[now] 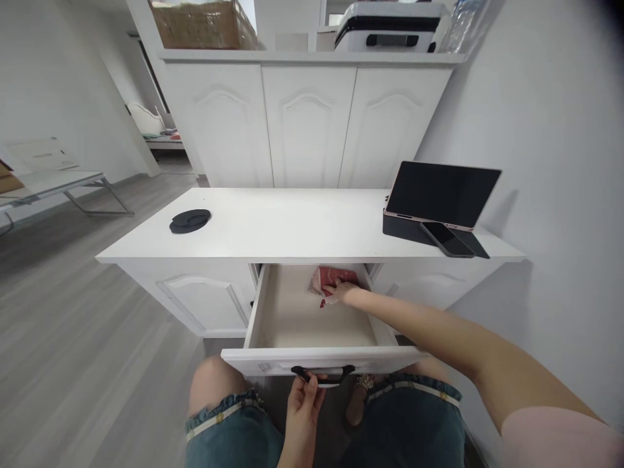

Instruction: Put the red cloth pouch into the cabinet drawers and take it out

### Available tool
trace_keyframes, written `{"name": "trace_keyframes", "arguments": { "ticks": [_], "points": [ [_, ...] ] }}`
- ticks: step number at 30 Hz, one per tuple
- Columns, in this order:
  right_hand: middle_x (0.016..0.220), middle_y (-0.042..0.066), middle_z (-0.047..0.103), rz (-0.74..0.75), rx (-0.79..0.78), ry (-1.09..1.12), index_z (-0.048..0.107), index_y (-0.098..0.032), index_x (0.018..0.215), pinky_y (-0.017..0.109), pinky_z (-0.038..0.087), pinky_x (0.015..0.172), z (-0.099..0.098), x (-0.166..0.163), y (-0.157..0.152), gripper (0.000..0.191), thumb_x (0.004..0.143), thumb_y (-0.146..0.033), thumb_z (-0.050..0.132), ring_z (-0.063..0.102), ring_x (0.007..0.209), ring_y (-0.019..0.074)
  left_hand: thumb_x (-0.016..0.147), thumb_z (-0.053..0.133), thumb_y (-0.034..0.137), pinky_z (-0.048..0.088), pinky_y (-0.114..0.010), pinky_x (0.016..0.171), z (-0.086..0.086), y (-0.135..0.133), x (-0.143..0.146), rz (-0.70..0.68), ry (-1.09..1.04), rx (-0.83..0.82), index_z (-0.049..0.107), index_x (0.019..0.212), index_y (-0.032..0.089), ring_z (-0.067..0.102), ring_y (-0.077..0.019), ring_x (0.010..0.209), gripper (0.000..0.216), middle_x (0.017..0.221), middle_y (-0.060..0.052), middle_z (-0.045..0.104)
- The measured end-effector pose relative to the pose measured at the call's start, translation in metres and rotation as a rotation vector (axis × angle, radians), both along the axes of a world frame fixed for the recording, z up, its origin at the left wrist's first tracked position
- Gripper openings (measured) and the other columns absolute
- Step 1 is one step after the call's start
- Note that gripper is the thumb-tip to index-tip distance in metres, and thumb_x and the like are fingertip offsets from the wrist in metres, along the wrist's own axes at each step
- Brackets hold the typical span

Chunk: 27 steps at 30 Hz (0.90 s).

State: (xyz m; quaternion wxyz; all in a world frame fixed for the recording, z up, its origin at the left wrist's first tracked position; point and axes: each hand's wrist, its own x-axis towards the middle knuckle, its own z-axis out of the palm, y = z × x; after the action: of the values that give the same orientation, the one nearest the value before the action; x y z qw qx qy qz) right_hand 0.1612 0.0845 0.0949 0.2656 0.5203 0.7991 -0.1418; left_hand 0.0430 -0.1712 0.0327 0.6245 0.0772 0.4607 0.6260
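Observation:
The white drawer (273, 356) is pulled out beneath the white counter. My left hand (305, 398) is closed on its black handle (341, 377), with fingers curled around the left half and the thumb in front. Inside the drawer, at the back right, lies a red packet (336, 274) in a clear plastic bag. My right hand (342, 292) reaches in from the right, its fingers on the packet and bag and partly hiding them. A small red piece hangs by the bag's lower edge. The pale drawer floor (297, 318) shows to the left of the packet.
On the counter (292, 221), a black tablet (441, 192) stands propped up at the right, with a phone (447, 239) before it. A flat black round item (190, 221) lies at the left. A cardboard box (202, 25) and a white case (390, 29) rest on the shelf above.

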Motion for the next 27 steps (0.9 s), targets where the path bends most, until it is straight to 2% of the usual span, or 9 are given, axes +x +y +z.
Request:
{"name": "trace_keyframes", "arguments": {
  "ticks": [7, 12, 14, 17, 20, 24, 27],
  "points": [
    [0.135, 0.022, 0.049, 0.14, -0.044, 0.026, 0.027, -0.027, 0.148, 0.05, 0.045, 0.091, 0.003, 0.014, -0.019, 0.082, 0.074, -0.007, 0.056, 0.057, 0.115, 0.0373, 0.057, 0.084, 0.04, 0.051, -0.025, 0.078, -0.008, 0.0, 0.0, 0.003, -0.015, 0.009, 0.068, 0.076, 0.019, 0.065, -0.0155, 0.084, 0.033, 0.083, -0.006, 0.071],
    [0.121, 0.02, 0.06, 0.295, -0.136, 0.051, 0.017, -0.026, 0.151, 0.045, 0.048, 0.083, -0.003, 0.027, -0.028, 0.094, 0.068, -0.006, 0.057, 0.063, 0.102, 0.0339, 0.06, 0.083, 0.04, 0.051, -0.026, 0.081, -0.007, 0.0, -0.001, -0.008, -0.008, 0.005, 0.069, 0.079, 0.019, 0.064, -0.0154, 0.088, 0.032, 0.086, -0.005, 0.071],
    [0.115, 0.017, 0.063, 0.32, -0.181, 0.083, 0.02, -0.029, 0.149, 0.043, 0.05, 0.078, -0.003, 0.031, -0.033, 0.091, 0.069, -0.009, 0.057, 0.065, 0.095, 0.0319, 0.058, 0.084, 0.041, 0.051, -0.026, 0.08, -0.007, 0.001, -0.001, -0.005, -0.016, 0.007, 0.068, 0.076, 0.018, 0.064, -0.0155, 0.087, 0.033, 0.085, -0.006, 0.071],
    [0.109, 0.014, 0.065, 0.331, -0.257, 0.129, 0.028, -0.028, 0.146, 0.042, 0.05, 0.075, -0.001, 0.035, -0.041, 0.085, 0.068, -0.015, 0.059, 0.065, 0.09, 0.0311, 0.055, 0.085, 0.041, 0.051, -0.026, 0.078, -0.008, 0.002, 0.0, 0.01, -0.022, 0.007, 0.068, 0.074, 0.018, 0.064, -0.0157, 0.084, 0.034, 0.082, -0.006, 0.071],
    [0.106, 0.013, 0.065, 0.307, -0.396, 0.15, 0.03, -0.024, 0.145, 0.041, 0.05, 0.073, 0.002, 0.035, -0.046, 0.089, 0.063, -0.019, 0.065, 0.065, 0.088, 0.0305, 0.056, 0.085, 0.04, 0.051, -0.026, 0.078, -0.009, 0.003, 0.0, 0.006, -0.025, 0.008, 0.068, 0.074, 0.018, 0.065, -0.0154, 0.083, 0.033, 0.082, -0.005, 0.071],
    [0.116, 0.01, 0.06, 0.313, -0.554, 0.194, 0.03, -0.025, 0.144, 0.035, 0.05, 0.073, 0.003, 0.027, -0.05, 0.096, 0.056, -0.018, 0.069, 0.062, 0.094, 0.0268, 0.059, 0.084, 0.039, 0.052, -0.026, 0.078, -0.011, 0.002, 0.001, 0.014, -0.022, 0.02, 0.069, 0.078, 0.018, 0.065, -0.0166, 0.085, 0.031, 0.084, -0.005, 0.071],
    [0.124, 0.012, 0.055, 0.311, -0.63, 0.141, 0.025, -0.026, 0.145, 0.032, 0.051, 0.063, 0.005, 0.016, -0.052, 0.101, 0.055, -0.018, 0.07, 0.062, 0.089, 0.0251, 0.058, 0.084, 0.039, 0.052, -0.026, 0.079, -0.012, 0.002, 0.0, 0.018, -0.024, 0.023, 0.069, 0.077, 0.018, 0.065, -0.0168, 0.086, 0.032, 0.083, -0.005, 0.071]
  ]
}}
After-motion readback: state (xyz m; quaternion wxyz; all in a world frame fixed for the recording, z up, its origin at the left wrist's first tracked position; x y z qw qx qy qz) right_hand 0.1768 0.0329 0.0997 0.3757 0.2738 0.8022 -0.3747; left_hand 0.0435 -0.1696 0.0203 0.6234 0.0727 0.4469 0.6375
